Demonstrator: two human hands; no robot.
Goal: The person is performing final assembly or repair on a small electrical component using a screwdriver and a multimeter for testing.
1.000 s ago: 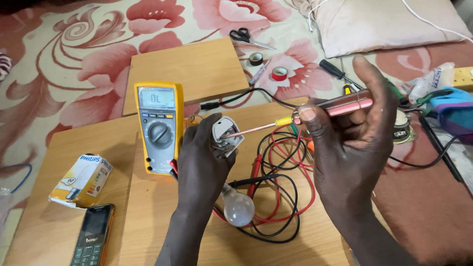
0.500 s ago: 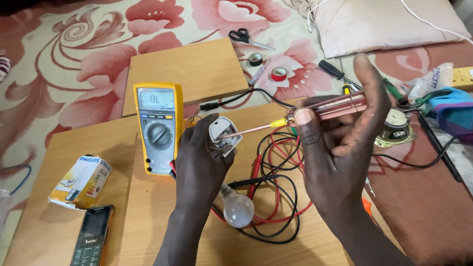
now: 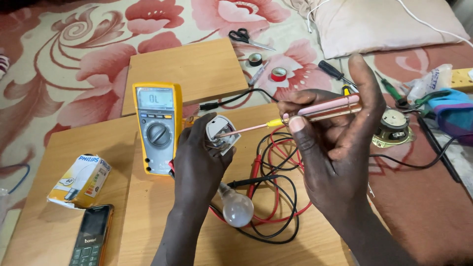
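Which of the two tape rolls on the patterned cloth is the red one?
The red tape roll is the one nearer the right hand; the black tape roll lies farther off, toward the scissors.

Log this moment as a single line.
left hand: holds white fitting | right hand: holds pink tool, tip at fitting | beside: yellow multimeter, bulb

A home floor: flowered carpet (image 3: 74, 59), pillow (image 3: 384, 24), boards (image 3: 187, 69) serving as workbench.
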